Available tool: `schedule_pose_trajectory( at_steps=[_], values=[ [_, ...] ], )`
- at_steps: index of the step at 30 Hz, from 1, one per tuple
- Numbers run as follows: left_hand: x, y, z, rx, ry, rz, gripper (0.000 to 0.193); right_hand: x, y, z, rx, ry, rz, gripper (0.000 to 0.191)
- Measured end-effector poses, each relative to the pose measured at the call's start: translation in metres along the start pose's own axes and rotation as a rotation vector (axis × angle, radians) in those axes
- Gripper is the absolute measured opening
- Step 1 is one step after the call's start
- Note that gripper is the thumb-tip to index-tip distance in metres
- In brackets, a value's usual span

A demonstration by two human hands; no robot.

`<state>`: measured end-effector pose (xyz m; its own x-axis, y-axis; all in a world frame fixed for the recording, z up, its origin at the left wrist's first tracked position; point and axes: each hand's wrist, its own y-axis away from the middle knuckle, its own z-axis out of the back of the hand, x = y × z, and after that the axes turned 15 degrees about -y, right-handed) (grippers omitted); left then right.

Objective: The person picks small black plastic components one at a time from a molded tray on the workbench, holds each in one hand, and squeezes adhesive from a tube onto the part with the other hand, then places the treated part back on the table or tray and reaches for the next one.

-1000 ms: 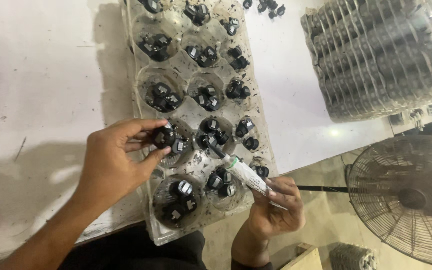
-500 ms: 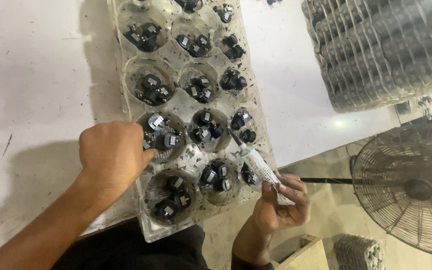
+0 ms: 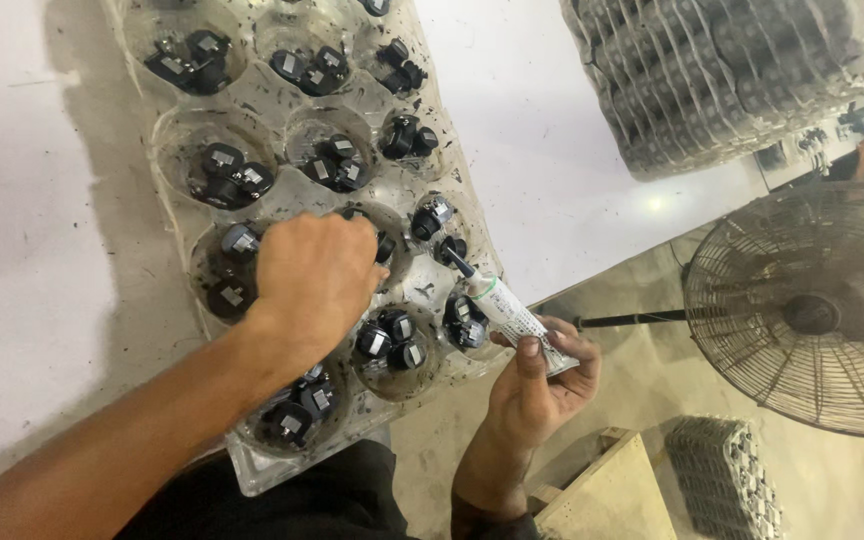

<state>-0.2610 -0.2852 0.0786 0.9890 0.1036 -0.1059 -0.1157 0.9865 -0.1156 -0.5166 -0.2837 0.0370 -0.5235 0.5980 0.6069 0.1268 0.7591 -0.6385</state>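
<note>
A clear plastic tray (image 3: 452, 215) with round pockets lies on the white table (image 3: 42, 280). Each pocket holds a few small black parts (image 3: 227, 172) with silver faces. My left hand (image 3: 314, 275) reaches down into a middle pocket, fingers curled over the parts there; what it grips is hidden under the hand. My right hand (image 3: 542, 375) holds a small white tube (image 3: 504, 308) with a black nozzle, its tip pointing up-left at the tray's right edge.
A stack of clear trays filled with dark parts (image 3: 722, 70) stands at the back right of the table. A standing fan (image 3: 812, 305) is on the floor to the right. A wooden box (image 3: 607, 490) and a grey crate (image 3: 717, 470) sit below.
My left hand has moved right and deeper into a middle pocket, now covering its parts. The right hand with the tube has stayed by the tray's right edge. The view has shifted down.
</note>
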Motion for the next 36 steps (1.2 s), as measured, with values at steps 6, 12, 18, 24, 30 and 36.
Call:
schedule_pose_trajectory(
  at_steps=[6,12,18,24,30,36],
  values=[
    [-0.006,-0.041,-0.039,0.088,-0.073,-0.013,0.030,0.004,-0.001,0.007,-0.016,-0.128,-0.121,0.019],
    [0.002,-0.033,-0.015,0.117,-0.047,0.000,0.020,0.000,0.000,0.014,-0.070,-0.239,-0.254,0.027],
    [0.035,0.021,0.020,-0.202,0.890,-0.074,0.030,-0.010,0.009,0.019,-0.043,-0.312,-0.240,0.032],
    [0.034,0.070,0.026,-0.095,1.475,0.120,0.059,-0.009,0.025,0.008,0.071,-0.142,0.010,0.031],
    [0.028,0.084,0.020,-0.159,1.542,0.158,0.038,0.011,0.035,-0.021,0.241,0.255,0.234,0.040],
    [0.030,0.087,0.013,-0.216,1.443,0.143,0.045,0.017,0.030,-0.039,0.303,0.399,0.233,0.038]
  ],
)
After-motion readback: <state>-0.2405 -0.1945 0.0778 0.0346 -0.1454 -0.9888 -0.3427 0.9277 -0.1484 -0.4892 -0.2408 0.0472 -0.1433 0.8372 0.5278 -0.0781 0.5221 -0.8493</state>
